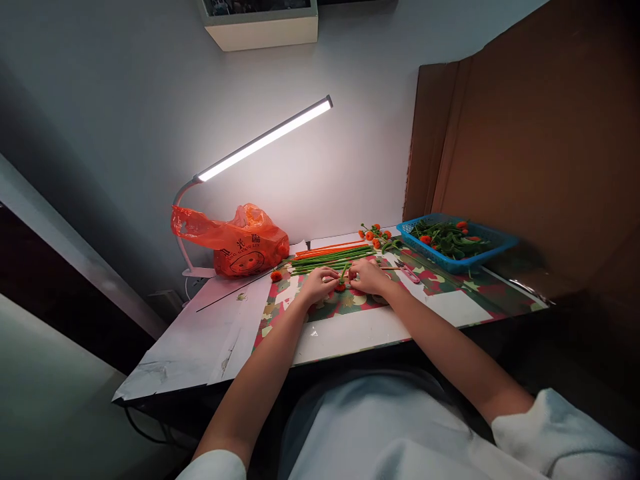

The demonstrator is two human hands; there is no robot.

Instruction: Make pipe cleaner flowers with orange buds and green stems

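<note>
In the head view, my left hand [319, 286] is at the front of the patterned sheet, fingers closed in a pinch at a small orange flower with green parts [341, 287]. My right hand [369, 277] meets it from the other side, its fingertips pinched on the flower's green parts. The fingers partly hide the flower. Just behind my hands lie several green stems [333, 259] and a few orange sticks [325, 251]. A loose orange flower head [276, 275] rests left of the stems. Pink-handled scissors or pliers [409, 272] lie to the right of my right hand.
An orange plastic bag [250, 247] stands at the back left beside a lit desk lamp [265, 138]. A blue basket [453, 263] of leaves and orange flowers is at the right, before a cardboard panel [525, 133]. More orange flowers [376, 236] lie near the wall. A thin dark stick [233, 293] lies left.
</note>
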